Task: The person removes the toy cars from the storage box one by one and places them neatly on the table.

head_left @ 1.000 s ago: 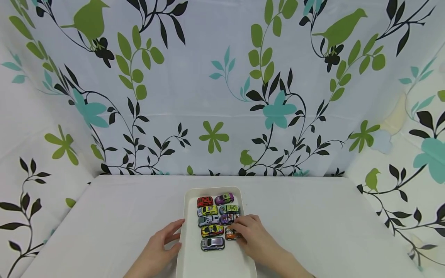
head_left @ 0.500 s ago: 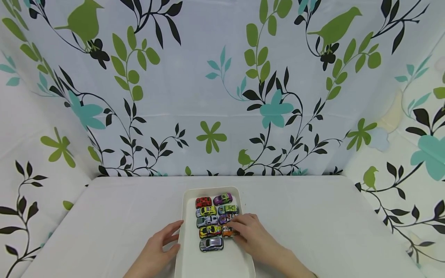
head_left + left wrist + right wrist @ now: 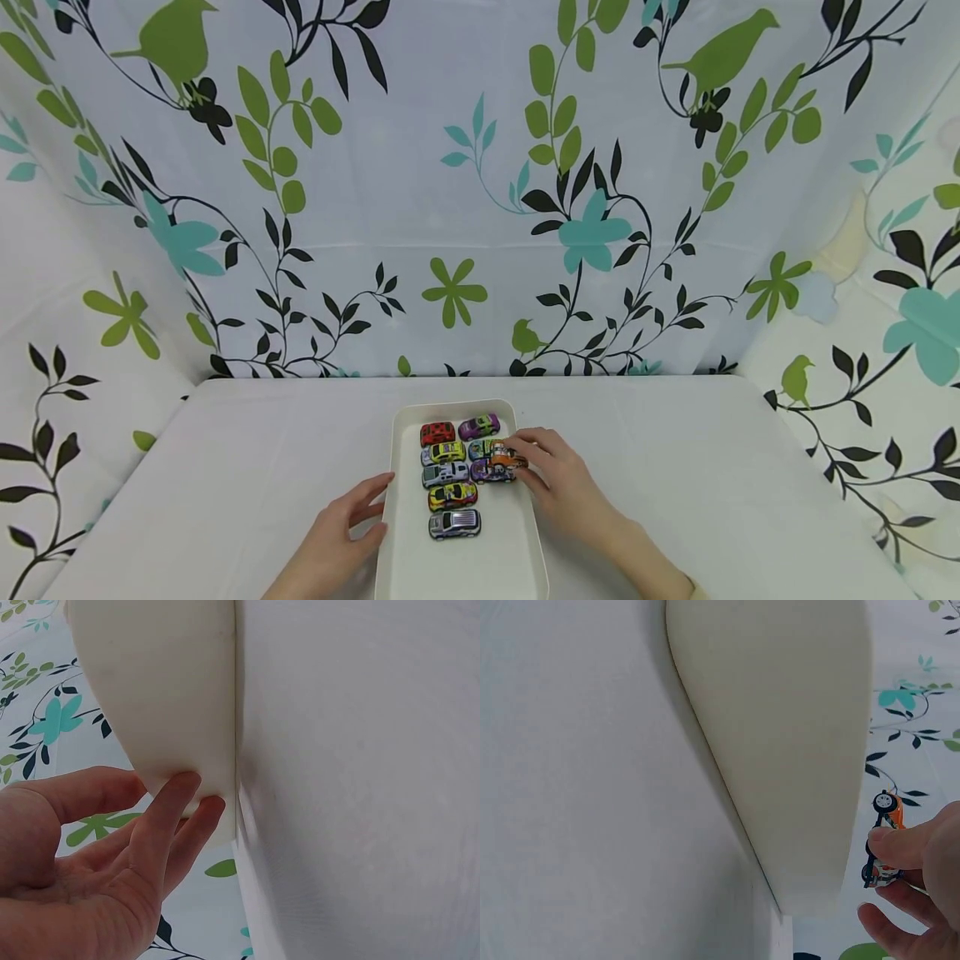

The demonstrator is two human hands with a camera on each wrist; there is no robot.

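My right hand (image 3: 562,483) pinches an orange toy car (image 3: 507,456) between thumb and fingers, lifted above the right-hand cars. In the right wrist view the orange car's wheels show past the thumb, beyond the tray's side wall (image 3: 780,735). Below it, a purple car (image 3: 491,472) and a green car (image 3: 480,450) are partly covered. All stand in a white tray (image 3: 502,558). My left hand (image 3: 333,533) touches the tray's left side with extended fingertips; the left wrist view shows those fingers (image 3: 187,784) against the outer wall.
The tray's left column holds a red car (image 3: 437,433), two yellow cars, including one (image 3: 452,497) lower down, a white car (image 3: 446,475) and a silver car (image 3: 454,524). A purple-green car (image 3: 478,427) is at top right. A patterned curtain (image 3: 375,192) hangs behind the white table (image 3: 675,467).
My right hand has lifted the orange car from its spot beside the lower yellow car and moved it up and away over the cars behind. The left hand stays at the tray's side.
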